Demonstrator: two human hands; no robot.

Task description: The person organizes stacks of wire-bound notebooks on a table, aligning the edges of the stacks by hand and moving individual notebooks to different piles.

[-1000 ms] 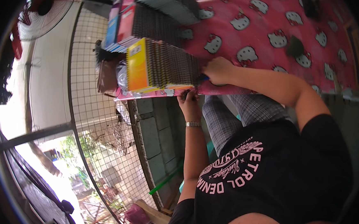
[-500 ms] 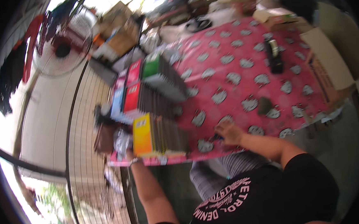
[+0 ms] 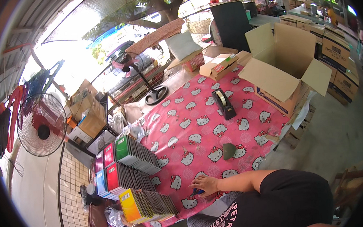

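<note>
My right hand (image 3: 206, 184) is at the table's near edge, its fingers curled over a small dark-blue object (image 3: 198, 192) whose kind I cannot make out. Down at the near left corner, my left hand (image 3: 125, 219) is beside a stack of yellow-covered spiral notebooks (image 3: 129, 204) and a crumpled clear plastic bag (image 3: 115, 219); its fingers are mostly hidden. Behind the yellow stack stand red spiral notebooks (image 3: 112, 178) and blue ones (image 3: 101, 182). Farther back are green notebooks (image 3: 122, 148), pink ones (image 3: 109, 155) and purple ones (image 3: 99, 162).
A pink patterned cloth (image 3: 209, 153) covers the table. On it are a black tape dispenser (image 3: 224, 104) and a grey-green lump (image 3: 229, 151). An open carton (image 3: 273, 81) stands right. A brown bag (image 3: 97, 218) and a fan (image 3: 42, 126) are left; another fan (image 3: 125, 68) stands behind.
My view has lifted and turned right, bringing the open carton and the background into sight. My hands stay near the same places, the right one over the small blue object.
</note>
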